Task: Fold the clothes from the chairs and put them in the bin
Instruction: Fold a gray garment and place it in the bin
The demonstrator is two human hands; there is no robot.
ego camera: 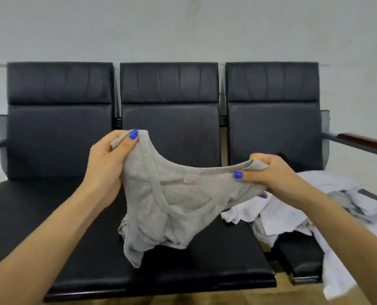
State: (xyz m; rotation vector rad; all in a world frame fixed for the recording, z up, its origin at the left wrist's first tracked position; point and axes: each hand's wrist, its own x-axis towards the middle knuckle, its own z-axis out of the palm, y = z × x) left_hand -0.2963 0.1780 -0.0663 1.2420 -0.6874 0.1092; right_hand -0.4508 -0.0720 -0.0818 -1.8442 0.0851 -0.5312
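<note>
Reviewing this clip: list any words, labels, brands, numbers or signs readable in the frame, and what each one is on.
No text can be read.
Neck tag inside the grey tank top: a small pinkish patch, too blurred to read.
The left hand and right hand hold the top by its straps over the black chairs; no print shows on it.
White and grey clothes on the right seat: no visible lettering.

Tank top (pixel 172 201) before middle chair (pixel 170 119), clothes pile (pixel 293 208) right.
</note>
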